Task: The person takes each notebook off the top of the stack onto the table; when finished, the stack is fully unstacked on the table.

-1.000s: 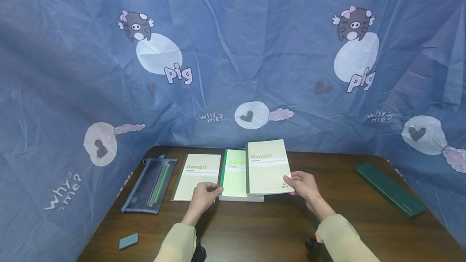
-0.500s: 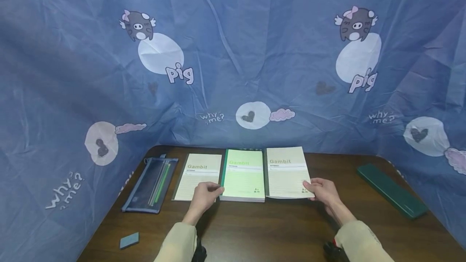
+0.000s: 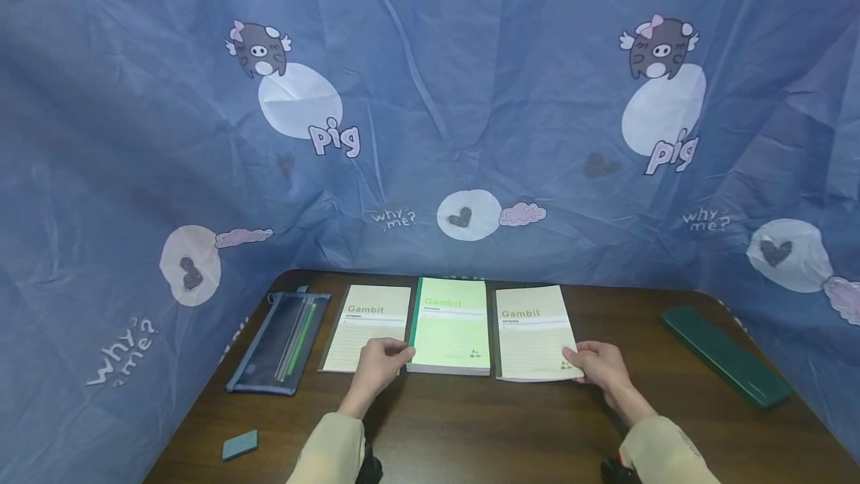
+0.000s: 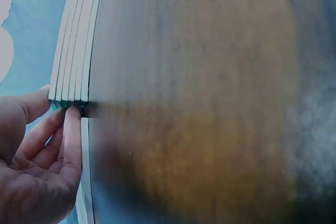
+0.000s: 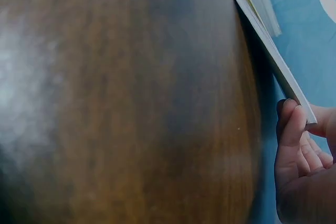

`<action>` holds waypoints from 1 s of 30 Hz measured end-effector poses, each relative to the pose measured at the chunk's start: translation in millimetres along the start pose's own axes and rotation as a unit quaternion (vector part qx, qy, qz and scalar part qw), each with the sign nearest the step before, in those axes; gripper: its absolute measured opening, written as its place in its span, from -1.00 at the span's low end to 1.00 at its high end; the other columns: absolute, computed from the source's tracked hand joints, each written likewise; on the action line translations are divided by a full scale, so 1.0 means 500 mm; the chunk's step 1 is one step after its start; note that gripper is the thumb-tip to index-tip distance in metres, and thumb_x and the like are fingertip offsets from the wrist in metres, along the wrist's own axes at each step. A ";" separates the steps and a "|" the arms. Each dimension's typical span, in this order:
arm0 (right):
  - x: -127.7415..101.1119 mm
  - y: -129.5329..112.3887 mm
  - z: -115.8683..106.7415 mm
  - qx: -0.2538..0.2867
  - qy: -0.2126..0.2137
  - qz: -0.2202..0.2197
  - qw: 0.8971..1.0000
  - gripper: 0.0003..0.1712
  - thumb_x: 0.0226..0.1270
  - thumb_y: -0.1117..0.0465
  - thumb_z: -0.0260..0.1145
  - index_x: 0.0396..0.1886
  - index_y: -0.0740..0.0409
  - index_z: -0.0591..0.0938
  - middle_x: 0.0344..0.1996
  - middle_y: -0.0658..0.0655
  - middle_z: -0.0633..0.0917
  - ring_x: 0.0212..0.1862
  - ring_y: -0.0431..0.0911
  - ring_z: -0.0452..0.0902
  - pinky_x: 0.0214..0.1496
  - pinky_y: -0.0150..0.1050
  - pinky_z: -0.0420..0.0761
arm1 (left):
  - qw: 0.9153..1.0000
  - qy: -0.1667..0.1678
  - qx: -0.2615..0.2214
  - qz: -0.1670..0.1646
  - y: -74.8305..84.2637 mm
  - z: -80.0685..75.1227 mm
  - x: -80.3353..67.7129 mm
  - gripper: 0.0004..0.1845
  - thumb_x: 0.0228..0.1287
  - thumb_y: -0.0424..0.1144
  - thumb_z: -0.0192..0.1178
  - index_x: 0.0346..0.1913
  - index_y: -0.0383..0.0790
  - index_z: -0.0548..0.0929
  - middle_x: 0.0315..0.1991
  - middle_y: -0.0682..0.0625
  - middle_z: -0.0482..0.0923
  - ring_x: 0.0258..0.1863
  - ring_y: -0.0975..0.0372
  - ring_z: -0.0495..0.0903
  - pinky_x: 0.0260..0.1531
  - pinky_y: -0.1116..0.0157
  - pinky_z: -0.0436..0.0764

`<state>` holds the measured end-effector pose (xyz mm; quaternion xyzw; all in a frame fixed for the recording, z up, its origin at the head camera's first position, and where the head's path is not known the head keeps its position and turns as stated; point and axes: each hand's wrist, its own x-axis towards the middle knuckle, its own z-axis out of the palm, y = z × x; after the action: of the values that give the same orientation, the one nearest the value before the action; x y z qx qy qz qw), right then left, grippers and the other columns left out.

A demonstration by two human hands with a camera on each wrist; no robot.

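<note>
My right hand (image 3: 600, 366) pinches the lower right corner of a cream Gambit notebook (image 3: 532, 327), thumb on the cover and fingers beneath. In the right wrist view that notebook (image 5: 278, 66) slants, its held edge raised off the table. My left hand (image 3: 378, 368) grips the lower left edge of a stack of notebooks (image 3: 450, 331) with green spines; the top cover looks pale green. The left wrist view shows the thumb on top and the fingertips against the spines of several stacked notebooks (image 4: 76, 40). Left of the stack, partly behind this hand, lies another cream notebook (image 3: 369, 316).
A blue mesh pencil pouch (image 3: 258, 342) with green pencils inside lies at the left of the brown table (image 3: 497, 432). A blue eraser (image 3: 240, 445) sits near the front left. On the right is a dark green case (image 3: 725, 357). A blue printed curtain (image 3: 430, 95) hangs behind.
My right hand has carried the cream notebook from over the stack to its right side, then lowered it and drawn it toward me. The left hand has stayed at the stack.
</note>
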<state>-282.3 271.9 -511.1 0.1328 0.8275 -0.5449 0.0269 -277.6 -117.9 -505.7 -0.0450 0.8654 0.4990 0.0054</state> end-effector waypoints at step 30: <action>-0.023 -0.005 -0.001 -0.196 0.080 -0.085 0.974 -0.54 0.13 0.08 0.52 -0.24 0.45 0.70 -0.55 0.11 0.68 -0.55 -0.12 0.53 -0.49 -0.25 0.46 | 1.000 0.005 0.010 0.008 0.002 0.002 0.002 -0.68 0.28 -0.18 0.34 -0.07 -0.40 0.71 -0.16 -0.20 0.70 -0.17 0.04 0.68 -0.17 0.08 0.67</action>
<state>-271.7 269.2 -506.4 0.0975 0.9257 -0.3604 -0.0603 -278.6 -116.6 -505.6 -0.0405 0.8708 0.4900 -0.0020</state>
